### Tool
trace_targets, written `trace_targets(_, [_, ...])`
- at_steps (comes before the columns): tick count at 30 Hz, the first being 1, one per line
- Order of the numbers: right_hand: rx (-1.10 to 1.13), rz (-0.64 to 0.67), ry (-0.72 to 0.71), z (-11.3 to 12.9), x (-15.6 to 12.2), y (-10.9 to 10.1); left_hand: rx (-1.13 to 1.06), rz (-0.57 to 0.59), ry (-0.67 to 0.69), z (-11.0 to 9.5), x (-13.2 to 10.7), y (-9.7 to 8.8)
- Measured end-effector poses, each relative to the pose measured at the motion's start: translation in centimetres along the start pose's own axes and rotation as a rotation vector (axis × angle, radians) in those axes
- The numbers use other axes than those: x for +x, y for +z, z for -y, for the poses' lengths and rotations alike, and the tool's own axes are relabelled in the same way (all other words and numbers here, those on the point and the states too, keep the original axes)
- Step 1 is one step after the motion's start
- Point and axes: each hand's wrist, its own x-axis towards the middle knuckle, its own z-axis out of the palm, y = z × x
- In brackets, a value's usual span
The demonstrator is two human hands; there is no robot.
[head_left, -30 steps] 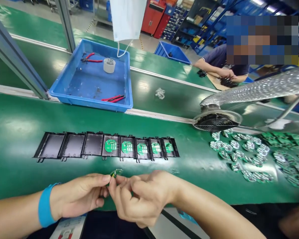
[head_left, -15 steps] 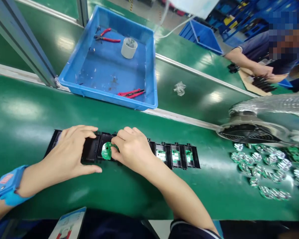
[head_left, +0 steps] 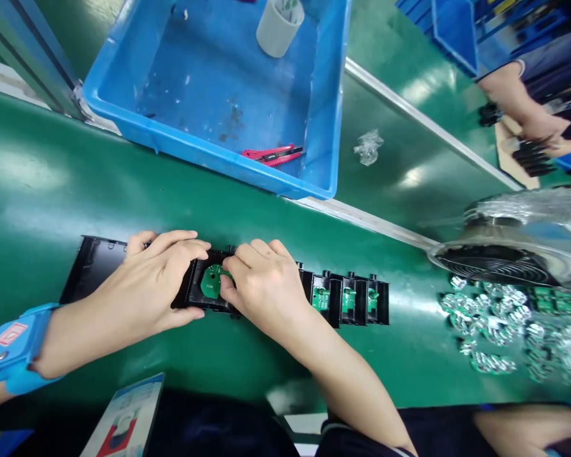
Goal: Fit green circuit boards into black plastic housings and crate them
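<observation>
On the green belt, the left hand clasps a black housing between fingers and thumb. The right hand, fingertips closed, pinches the round green board seated in it. A blue tray lies at twelve o'clock, a fan at three and a co-worker's hand at two.

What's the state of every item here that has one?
left hand, clamped on the black housing's edges.
right hand, fingertips on the green circuit board.
green circuit board, lying in that housing.
right-end housings, boards fitted.
left-end housing, empty.
grey cup, upright in the blue tray.
</observation>
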Motion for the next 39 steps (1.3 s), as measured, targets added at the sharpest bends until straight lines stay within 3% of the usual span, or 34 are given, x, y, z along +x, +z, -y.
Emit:
trace_targets(27, [-0.005, 0.026, -0.008, 0.1, 0.9, 0.2, 0.022, 0.005, -0.011, -0.1, 0.0, 0.1])
trace_targets(30, [0.039, -0.009, 0.037, 0.2, -0.2, -0.9, 0.049, -0.018, 0.046, -0.2, -0.2, -0.1])
trace_targets(34, [0.082, -0.158, 0.187, 1.5, -3.7, -1.9, 0.146, -0.065, 0.18, -0.3, -1.3, -0.3])
trace_targets(39, [0.043, -0.147, 0.227, 4.0, -6.8, -0.1, 0.264, -0.028, 0.27, -0.3, -2.4, 0.3])
